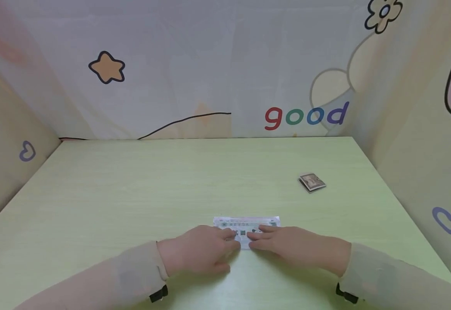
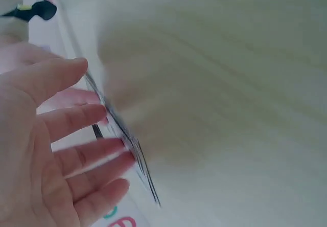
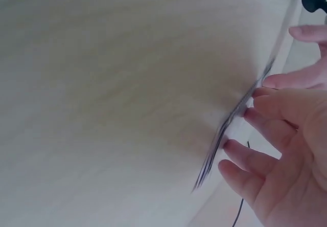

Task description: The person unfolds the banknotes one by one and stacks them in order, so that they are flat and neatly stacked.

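A folded printed paper leaflet [image 1: 245,221], pale with blue-green print and a small dark square like a QR code, lies flat on the table near its front. My left hand [image 1: 202,249] rests on its left part, fingers extended and pointing inward. From the other side my right hand [image 1: 297,246] lays its straight fingers over the right part. The fingertips of both hands nearly meet at the middle. Both wrist views show the leaflet edge-on, as several thin stacked layers [image 2: 134,142] under the fingertips [image 3: 232,146]. The fingers cover part of its print.
A small folded booklet [image 1: 312,182] with a brownish picture on its front lies farther back on the right of the pale green table [image 1: 152,181]. Printed fabric walls [image 1: 179,64] enclose the back and both sides of the table.
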`<state>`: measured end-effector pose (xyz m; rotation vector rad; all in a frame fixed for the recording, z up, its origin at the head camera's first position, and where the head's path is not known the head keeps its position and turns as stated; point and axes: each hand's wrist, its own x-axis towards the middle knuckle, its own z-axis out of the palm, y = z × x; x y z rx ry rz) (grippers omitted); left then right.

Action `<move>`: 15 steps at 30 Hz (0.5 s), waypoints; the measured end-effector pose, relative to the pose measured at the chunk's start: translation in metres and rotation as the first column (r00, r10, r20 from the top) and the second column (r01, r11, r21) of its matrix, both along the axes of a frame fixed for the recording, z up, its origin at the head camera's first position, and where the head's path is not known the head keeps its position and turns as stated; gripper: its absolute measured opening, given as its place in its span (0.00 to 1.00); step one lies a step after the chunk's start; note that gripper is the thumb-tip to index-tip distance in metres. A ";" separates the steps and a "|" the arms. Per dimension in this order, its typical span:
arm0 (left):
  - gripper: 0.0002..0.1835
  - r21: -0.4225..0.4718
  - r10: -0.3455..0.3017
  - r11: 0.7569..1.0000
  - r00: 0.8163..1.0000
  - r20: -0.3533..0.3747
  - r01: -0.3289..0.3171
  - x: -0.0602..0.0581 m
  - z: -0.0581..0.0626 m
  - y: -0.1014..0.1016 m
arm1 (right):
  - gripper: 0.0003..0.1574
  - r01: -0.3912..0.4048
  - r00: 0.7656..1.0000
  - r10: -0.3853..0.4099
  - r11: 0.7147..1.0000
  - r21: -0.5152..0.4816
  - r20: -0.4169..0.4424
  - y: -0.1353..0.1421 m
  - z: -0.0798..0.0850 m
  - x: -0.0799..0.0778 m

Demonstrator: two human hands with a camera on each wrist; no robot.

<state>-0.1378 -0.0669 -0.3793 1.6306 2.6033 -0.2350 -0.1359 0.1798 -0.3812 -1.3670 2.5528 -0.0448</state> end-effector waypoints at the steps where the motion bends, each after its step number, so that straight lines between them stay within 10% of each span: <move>1: 0.24 0.000 -0.006 1.000 1.000 -0.019 0.006 0.001 0.000 0.002 | 0.25 0.003 1.000 -0.003 1.000 -0.007 0.001 0.002 0.000 -0.001; 11: 0.32 -0.082 0.029 0.996 0.989 -0.144 -0.042 0.008 -0.001 0.022 | 0.20 0.071 0.994 -0.061 0.991 -0.113 0.088 0.016 0.005 -0.008; 15: 0.33 -0.099 0.033 0.994 0.986 -0.165 -0.050 0.010 -0.002 0.024 | 0.18 0.317 0.940 -0.279 0.927 -0.200 0.197 0.028 0.009 -0.022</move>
